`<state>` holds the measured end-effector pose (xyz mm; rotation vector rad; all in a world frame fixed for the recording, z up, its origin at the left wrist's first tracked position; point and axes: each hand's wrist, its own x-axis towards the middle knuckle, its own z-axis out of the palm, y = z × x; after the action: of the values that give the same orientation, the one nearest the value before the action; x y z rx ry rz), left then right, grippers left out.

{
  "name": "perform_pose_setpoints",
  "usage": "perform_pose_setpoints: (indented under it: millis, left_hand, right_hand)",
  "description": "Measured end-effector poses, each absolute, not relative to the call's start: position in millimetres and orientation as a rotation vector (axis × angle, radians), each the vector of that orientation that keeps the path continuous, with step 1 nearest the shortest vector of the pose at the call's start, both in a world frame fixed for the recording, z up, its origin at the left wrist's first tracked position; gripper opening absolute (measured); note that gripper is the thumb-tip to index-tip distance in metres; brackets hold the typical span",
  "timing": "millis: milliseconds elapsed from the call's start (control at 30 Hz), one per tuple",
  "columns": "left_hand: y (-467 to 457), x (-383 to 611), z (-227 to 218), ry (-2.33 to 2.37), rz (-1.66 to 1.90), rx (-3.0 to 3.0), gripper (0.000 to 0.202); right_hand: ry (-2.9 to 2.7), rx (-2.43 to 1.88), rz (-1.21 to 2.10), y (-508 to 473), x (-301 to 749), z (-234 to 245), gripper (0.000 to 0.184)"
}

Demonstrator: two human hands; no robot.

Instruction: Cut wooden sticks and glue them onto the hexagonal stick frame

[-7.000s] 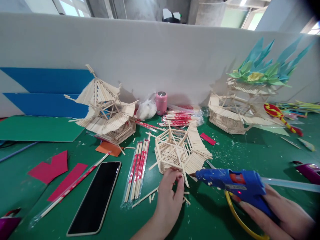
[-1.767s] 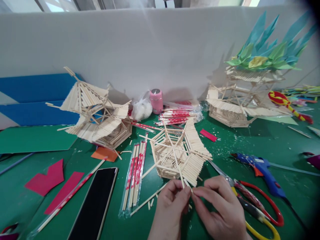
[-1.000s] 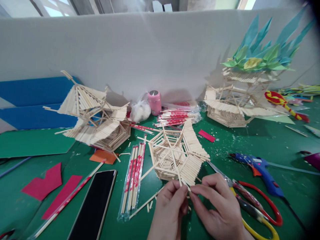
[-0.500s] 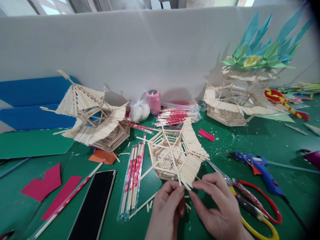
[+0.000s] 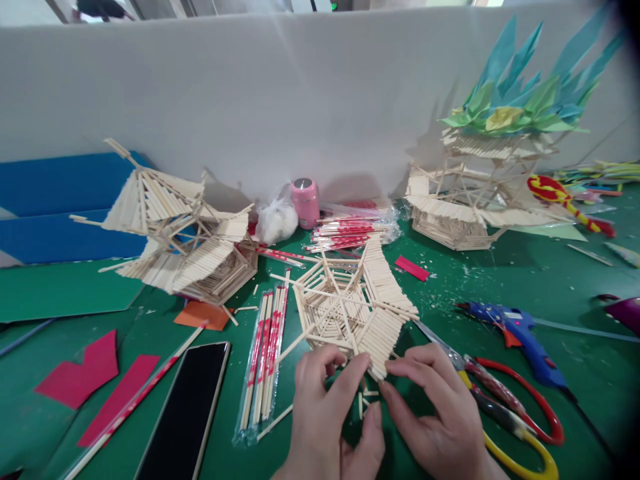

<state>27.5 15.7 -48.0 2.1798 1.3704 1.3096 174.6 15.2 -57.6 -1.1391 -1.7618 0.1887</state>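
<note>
A six-sided model made of wooden sticks (image 5: 334, 308) sits on the table before me, slatted panels fixed along its right side. My right hand (image 5: 434, 408) pinches the near corner of the lower slatted panel (image 5: 381, 333) between thumb and forefinger. At the same corner, the forefinger of my left hand (image 5: 327, 415) rests against the stick ends, its thumb spread well apart below. Short cut stick pieces (image 5: 367, 399) lie on the table between the hands. Left of the model are wrapped chopsticks (image 5: 265, 360) in clear plastic.
Scissors (image 5: 500, 400) and a blue glue gun (image 5: 520, 340) lie at right. A phone (image 5: 185, 410) is at left. Behind stand two stick buildings (image 5: 185, 240) (image 5: 450, 223), a pink flask (image 5: 305, 203) and more packed chopsticks (image 5: 350, 230) near a pale partition (image 5: 240, 100).
My left thumb has come away from the model's near corner and dropped lower, opening the left hand's pinch. The right hand keeps its place at the panel corner.
</note>
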Motion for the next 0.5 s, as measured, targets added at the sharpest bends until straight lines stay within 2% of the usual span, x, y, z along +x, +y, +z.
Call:
perform_pose_setpoints:
  millis: [500]
  left_hand:
    - [15.5, 28.9, -50.6, 1.366, 1.294, 2.143, 0.032]
  right_hand:
    - [-1.766, -1.141, 0.190, 13.4, 176.0, -58.0, 0.016]
